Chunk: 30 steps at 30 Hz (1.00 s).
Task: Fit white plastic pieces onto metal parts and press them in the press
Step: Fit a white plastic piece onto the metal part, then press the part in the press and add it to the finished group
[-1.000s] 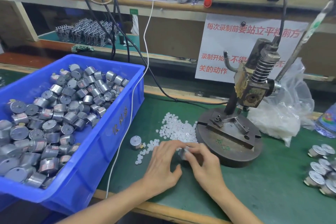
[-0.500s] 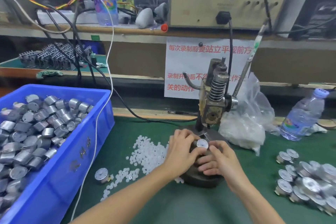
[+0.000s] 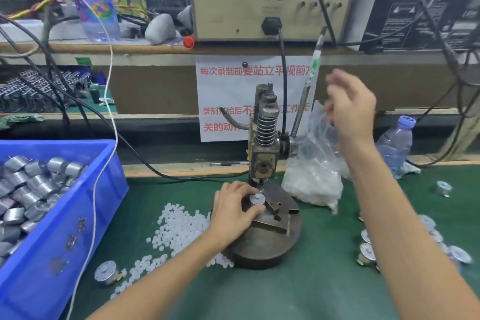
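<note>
A small hand press (image 3: 263, 138) stands on a round metal base (image 3: 272, 241) on the green mat. My left hand (image 3: 231, 212) grips a round metal part (image 3: 257, 199) on the base, just below the ram. My right hand (image 3: 349, 106) is raised and blurred, fingers apart, just right of the press lever (image 3: 310, 80) and not touching it. Loose white plastic pieces (image 3: 179, 226) lie in a heap left of the base.
A blue bin (image 3: 78, 228) of metal parts fills the left. One metal part (image 3: 105, 271) lies beside it. Several metal parts (image 3: 368, 254) sit at the right. A plastic bag (image 3: 311, 182) and a water bottle (image 3: 394, 148) stand behind the press.
My right hand has left the metal part on the base and risen toward the lever. My left hand stays on the part. The view has tilted up.
</note>
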Available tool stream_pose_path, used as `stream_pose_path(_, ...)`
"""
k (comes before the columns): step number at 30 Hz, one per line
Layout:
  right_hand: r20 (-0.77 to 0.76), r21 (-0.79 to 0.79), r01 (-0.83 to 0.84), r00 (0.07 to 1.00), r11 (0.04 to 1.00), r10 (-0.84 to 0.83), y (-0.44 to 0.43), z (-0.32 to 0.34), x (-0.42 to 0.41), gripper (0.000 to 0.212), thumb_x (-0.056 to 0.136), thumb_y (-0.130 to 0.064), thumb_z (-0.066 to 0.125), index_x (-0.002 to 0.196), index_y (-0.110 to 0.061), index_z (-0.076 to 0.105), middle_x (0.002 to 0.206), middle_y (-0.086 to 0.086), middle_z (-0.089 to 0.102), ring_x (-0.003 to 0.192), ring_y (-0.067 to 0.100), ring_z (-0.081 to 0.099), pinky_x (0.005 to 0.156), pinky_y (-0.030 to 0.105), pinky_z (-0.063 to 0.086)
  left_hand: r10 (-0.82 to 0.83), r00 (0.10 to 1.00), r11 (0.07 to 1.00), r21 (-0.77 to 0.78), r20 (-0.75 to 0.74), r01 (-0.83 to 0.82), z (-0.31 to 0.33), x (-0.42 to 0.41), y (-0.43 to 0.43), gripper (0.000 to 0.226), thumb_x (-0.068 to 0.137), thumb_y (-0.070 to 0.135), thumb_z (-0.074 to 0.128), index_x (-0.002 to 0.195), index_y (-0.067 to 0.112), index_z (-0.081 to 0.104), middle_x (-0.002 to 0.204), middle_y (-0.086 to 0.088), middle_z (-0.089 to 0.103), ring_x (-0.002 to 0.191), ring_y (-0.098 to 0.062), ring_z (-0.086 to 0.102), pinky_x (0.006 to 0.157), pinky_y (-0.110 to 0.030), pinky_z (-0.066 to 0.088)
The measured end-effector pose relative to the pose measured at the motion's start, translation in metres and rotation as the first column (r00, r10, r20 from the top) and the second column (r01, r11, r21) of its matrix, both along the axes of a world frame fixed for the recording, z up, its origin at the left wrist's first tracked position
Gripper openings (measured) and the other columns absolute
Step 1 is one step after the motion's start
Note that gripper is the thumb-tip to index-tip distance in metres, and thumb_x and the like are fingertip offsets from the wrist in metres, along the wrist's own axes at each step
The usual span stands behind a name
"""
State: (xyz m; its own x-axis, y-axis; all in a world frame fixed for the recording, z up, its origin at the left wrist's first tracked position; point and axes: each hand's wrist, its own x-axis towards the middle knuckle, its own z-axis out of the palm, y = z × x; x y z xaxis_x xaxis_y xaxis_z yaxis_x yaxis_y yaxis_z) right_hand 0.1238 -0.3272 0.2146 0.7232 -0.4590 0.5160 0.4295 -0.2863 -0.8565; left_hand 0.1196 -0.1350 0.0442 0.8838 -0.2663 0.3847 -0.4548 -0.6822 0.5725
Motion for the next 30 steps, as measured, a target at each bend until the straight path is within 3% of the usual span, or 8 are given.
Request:
stream_pose_path(2, -0.077, 0.003, -0.14, 0.987, 0.99, 0.14, 0.003, 0.031, 0.015, 0.038, 0.094, -0.011, 0.048, 0.132, -0.01, 0.048, 0.104, -0.001, 0.065, 0.058, 0.003, 0.057, 0.048, 0.015, 0.041, 0.0, 1.0, 1.0, -0.006, -0.024, 0.0, 0.002, 0.002, 0.0, 0.032, 0.079, 0.04, 0.068, 0.108, 0.027, 0.063, 0.108, 0.014, 0.054, 0.104, -0.009, 0.041, 0.086, -0.018, 0.022)
stream_pose_path(5, -0.021, -0.072, -0.115, 0.993, 0.991, 0.114, 0.015, 0.038, 0.014, 0.009, 0.092, -0.016, 0.051, 0.093, -0.016, 0.06, 0.076, -0.003, 0.061, 0.053, 0.004, 0.048, 0.051, 0.019, 0.038, -0.011, 0.999, 1.0, -0.006, -0.049, 0.011, 0.002, 0.006, 0.001, 0.034, 0.077, 0.041, 0.07, 0.107, 0.027, 0.063, 0.103, 0.015, 0.051, 0.099, -0.006, 0.038, 0.081, -0.017, 0.021)
stream_pose_path(8, 0.201, -0.058, -0.032, 0.979, 0.998, 0.043, 0.03, 0.018, -0.011, 0.024, 0.092, -0.017, 0.051, 0.068, -0.021, 0.047, 0.061, -0.002, 0.045, 0.058, 0.016, 0.039, 0.057, 0.033, 0.034, -0.014, 0.999, 1.0, -0.002, -0.035, 0.013, 0.0, 0.008, 0.001, 0.037, 0.077, 0.042, 0.07, 0.108, 0.024, 0.062, 0.102, 0.015, 0.05, 0.095, -0.004, 0.035, 0.081, -0.017, 0.021)
stream_pose_path(13, 0.382, 0.002, -0.033, 0.924, 0.999, 0.03, 0.049, -0.031, -0.058, 0.024, 0.091, -0.019, 0.044, 0.069, -0.017, 0.036, 0.06, 0.012, 0.031, 0.055, 0.019, 0.029, 0.053, 0.026, 0.029, -0.017, 1.0, 1.0, 0.0, -0.018, 0.017, -0.005, 0.012, 0.002, 0.038, 0.075, 0.043, 0.071, 0.106, 0.021, 0.063, 0.098, 0.016, 0.049, 0.091, -0.004, 0.034, 0.082, -0.019, 0.024)
stream_pose_path(21, 0.44, -0.01, 0.034, 0.898, 0.999, -0.026, 0.056, -0.035, -0.052, 0.016, 0.095, -0.024, 0.04, 0.08, -0.023, 0.041, 0.065, 0.0, 0.038, 0.055, 0.016, 0.032, 0.053, 0.021, 0.032, -0.019, 1.0, 1.0, 0.019, -0.008, 0.019, -0.005, 0.012, 0.002, 0.044, 0.079, 0.045, 0.068, 0.114, 0.02, 0.061, 0.108, 0.011, 0.053, 0.097, -0.007, 0.035, 0.081, -0.018, 0.02)
stream_pose_path(24, 0.322, 0.008, -0.028, 0.946, 1.0, 0.024, 0.045, -0.021, -0.031, 0.009, 0.096, -0.018, 0.045, 0.098, -0.023, 0.052, 0.081, -0.008, 0.056, 0.064, 0.005, 0.048, 0.061, 0.02, 0.041, -0.014, 1.0, 0.996, 0.083, 0.002, 0.014, -0.002, 0.01, 0.002, 0.047, 0.08, 0.046, 0.066, 0.117, 0.018, 0.061, 0.11, 0.008, 0.052, 0.104, -0.012, 0.04, 0.086, -0.021, 0.023)
stream_pose_path(27, 0.049, -0.02, -0.107, 0.993, 0.994, 0.108, 0.034, -0.028, -0.018, 0.035, 0.094, -0.003, 0.045, 0.125, -0.019, 0.048, 0.114, -0.008, 0.057, 0.067, 0.003, 0.059, 0.065, 0.02, 0.048, -0.017, 1.0, 0.987, 0.161, -0.001, 0.017, 0.003, 0.008, 0.002, 0.049, 0.078, 0.049, 0.067, 0.119, 0.024, 0.061, 0.111, 0.006, 0.05, 0.108, -0.015, 0.041, 0.087, -0.026, 0.024)
stream_pose_path(30, -0.133, -0.127, -0.053, 0.99, 0.991, 0.036, 0.018, -0.06, -0.024, 0.032, 0.091, 0.0, 0.049, 0.116, -0.019, 0.053, 0.112, -0.005, 0.06, 0.081, 0.014, 0.063, 0.078, 0.037, 0.054, 0.011, 1.0, 0.978, 0.208, 0.012, -0.013, 0.011, 0.003, 0.003, 0.045, 0.074, 0.052, 0.069, 0.113, 0.03, 0.062, 0.11, 0.009, 0.052, 0.108, -0.014, 0.04, 0.085, -0.027, 0.024)
